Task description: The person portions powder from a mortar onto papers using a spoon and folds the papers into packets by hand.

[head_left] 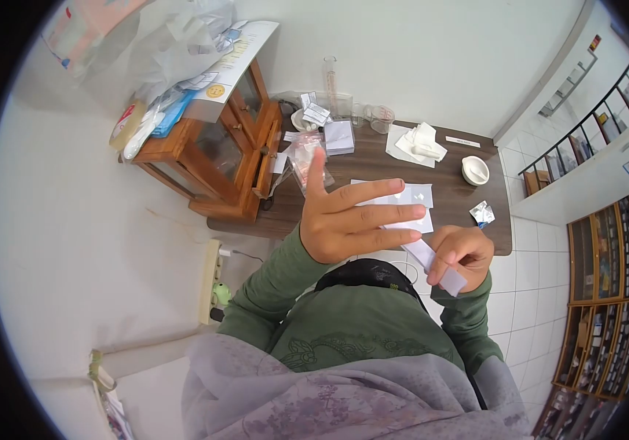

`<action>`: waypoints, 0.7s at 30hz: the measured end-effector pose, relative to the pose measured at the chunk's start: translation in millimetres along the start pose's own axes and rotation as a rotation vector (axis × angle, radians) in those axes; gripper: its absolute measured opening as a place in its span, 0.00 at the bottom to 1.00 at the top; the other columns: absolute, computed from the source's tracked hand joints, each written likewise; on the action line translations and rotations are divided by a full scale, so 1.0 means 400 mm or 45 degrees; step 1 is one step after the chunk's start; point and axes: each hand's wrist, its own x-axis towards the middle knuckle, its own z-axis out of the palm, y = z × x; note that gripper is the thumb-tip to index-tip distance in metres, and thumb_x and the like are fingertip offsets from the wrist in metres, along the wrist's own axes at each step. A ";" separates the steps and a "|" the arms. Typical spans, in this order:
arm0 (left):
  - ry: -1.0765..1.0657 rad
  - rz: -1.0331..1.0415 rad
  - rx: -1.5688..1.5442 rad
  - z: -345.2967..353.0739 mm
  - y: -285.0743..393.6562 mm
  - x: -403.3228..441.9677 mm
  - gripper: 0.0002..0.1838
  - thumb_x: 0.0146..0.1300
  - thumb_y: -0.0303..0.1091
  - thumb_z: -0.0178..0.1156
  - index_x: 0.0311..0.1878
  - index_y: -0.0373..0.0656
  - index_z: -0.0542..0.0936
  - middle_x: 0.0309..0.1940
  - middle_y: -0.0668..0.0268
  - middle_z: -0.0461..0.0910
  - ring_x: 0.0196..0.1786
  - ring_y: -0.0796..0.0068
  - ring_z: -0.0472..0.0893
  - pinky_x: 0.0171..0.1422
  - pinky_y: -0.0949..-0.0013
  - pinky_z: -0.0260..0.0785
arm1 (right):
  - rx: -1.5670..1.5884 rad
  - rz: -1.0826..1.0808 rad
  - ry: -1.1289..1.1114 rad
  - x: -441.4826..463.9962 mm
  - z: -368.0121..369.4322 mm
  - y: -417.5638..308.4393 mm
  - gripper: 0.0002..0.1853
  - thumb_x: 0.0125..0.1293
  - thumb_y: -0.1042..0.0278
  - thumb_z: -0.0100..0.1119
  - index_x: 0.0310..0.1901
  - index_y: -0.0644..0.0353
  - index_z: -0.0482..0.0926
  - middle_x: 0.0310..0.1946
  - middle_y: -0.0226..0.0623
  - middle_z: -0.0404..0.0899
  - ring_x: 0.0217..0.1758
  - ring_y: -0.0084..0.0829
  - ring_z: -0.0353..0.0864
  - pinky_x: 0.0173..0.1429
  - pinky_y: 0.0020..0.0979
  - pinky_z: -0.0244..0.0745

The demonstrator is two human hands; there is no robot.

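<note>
Two hands work at the frame's centre and right of it; the left hand (322, 231) is spread wide, fingertips near the paper strip (454, 281), contact unclear; the right hand (477, 253) pinches that strip, right of centre, beside white sheets (424, 192); folding seems in hand; the next move probably calls for a steady right pinch and left fingers brought together.

Long green sleeves (267, 290) and a green top (358, 323) with dark line patterning near the waist. Over it lies a pale grey-purple scarf (344, 403) printed with small purple flowers.
</note>
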 end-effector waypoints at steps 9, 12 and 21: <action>0.180 -1.422 -1.842 0.092 0.051 -0.108 0.37 0.52 0.35 0.58 0.62 0.37 0.52 0.58 0.51 0.60 0.60 0.62 0.63 0.62 0.63 0.54 | -0.199 -0.036 0.161 -0.022 0.017 0.043 0.05 0.55 0.69 0.57 0.31 0.61 0.75 0.20 0.38 0.78 0.26 0.27 0.74 0.29 0.25 0.68; 0.088 -1.385 -2.154 0.092 0.058 -0.106 0.30 0.61 0.42 0.48 0.61 0.35 0.54 0.56 0.52 0.63 0.58 0.62 0.65 0.59 0.64 0.59 | -0.263 0.046 0.128 -0.030 0.016 0.048 0.05 0.54 0.71 0.58 0.31 0.61 0.75 0.22 0.37 0.78 0.26 0.27 0.75 0.30 0.25 0.69; 0.034 -1.362 -1.619 0.100 0.071 -0.095 0.16 0.62 0.27 0.45 0.53 0.33 0.66 0.42 0.57 0.75 0.47 0.69 0.75 0.48 0.71 0.68 | -0.411 0.117 0.102 -0.057 0.022 0.071 0.09 0.53 0.75 0.58 0.37 0.63 0.71 0.22 0.37 0.77 0.27 0.26 0.76 0.33 0.25 0.70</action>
